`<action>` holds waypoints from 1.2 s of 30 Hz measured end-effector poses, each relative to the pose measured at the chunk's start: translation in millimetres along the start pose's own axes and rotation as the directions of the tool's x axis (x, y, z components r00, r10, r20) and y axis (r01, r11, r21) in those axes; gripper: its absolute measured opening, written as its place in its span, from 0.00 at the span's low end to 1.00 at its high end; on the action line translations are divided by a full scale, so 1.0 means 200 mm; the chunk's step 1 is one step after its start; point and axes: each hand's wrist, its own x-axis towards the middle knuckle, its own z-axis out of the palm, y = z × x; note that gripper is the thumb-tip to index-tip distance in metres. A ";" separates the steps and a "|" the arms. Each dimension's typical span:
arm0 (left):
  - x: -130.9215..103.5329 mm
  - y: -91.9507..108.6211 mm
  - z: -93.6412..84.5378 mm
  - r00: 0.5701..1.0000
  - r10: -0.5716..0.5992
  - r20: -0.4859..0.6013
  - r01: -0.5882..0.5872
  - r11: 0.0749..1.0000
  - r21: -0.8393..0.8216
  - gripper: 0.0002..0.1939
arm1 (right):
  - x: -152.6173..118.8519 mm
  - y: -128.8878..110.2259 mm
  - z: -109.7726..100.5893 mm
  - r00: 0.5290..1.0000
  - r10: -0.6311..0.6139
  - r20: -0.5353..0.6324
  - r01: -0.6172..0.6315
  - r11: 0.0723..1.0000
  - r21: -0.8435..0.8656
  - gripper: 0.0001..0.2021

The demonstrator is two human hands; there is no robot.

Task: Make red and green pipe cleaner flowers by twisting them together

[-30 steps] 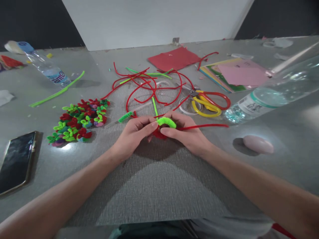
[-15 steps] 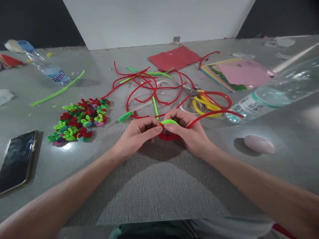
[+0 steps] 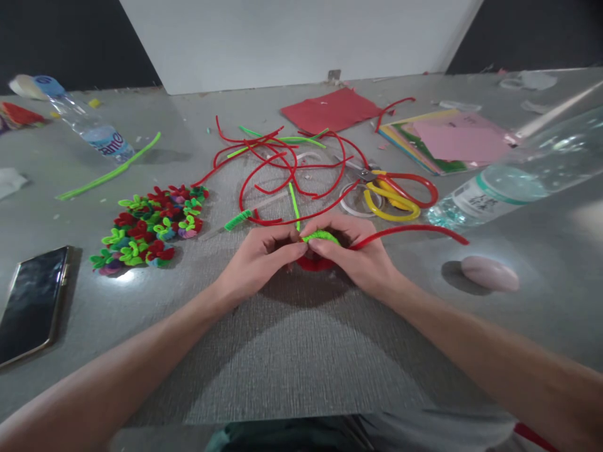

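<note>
A ring of wound pipe cleaner (image 3: 321, 236), bright green along its far side and red along the near side, is held low over the table between both hands. My left hand (image 3: 261, 254) pinches its left end with thumb and forefinger. My right hand (image 3: 355, 251) is closed round its right part, the thumb pressing on the green coils. From under the right fingers a loose red pipe cleaner tail (image 3: 419, 229) sticks out to the right. Fingers hide much of the ring. Just beyond the hands lie loose red pipe cleaners (image 3: 294, 160) with some green ones among them.
Scissors (image 3: 391, 194) lie beyond my right hand, near a large tilted bottle (image 3: 494, 188) and a pinkish oval object (image 3: 490, 274). Small pipe-cleaner flowers (image 3: 141, 232), a phone (image 3: 35, 301) and a small bottle (image 3: 89, 122) are at left. Coloured paper (image 3: 456, 138) lies behind.
The red tail has swung down and a little to the right, its tip now lower. The ring has turned slightly in my fingers; both hands stay in nearly the same place.
</note>
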 end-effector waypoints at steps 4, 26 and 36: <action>0.00 -0.01 0.01 0.999 -0.014 -0.041 0.012 0.999 -0.038 0.12 | 0.00 -0.01 0.02 0.996 0.087 -0.035 -0.084 0.992 0.097 0.02; 0.00 -0.01 0.04 0.968 0.015 -0.249 -0.004 0.999 0.047 0.05 | 0.02 -0.01 0.02 0.991 0.094 -0.095 -0.096 0.995 -0.010 0.05; 0.01 -0.03 0.03 0.968 -0.029 -0.248 0.007 0.996 -0.090 0.13 | 0.03 -0.02 0.01 0.979 0.191 -0.074 -0.190 0.981 0.025 0.16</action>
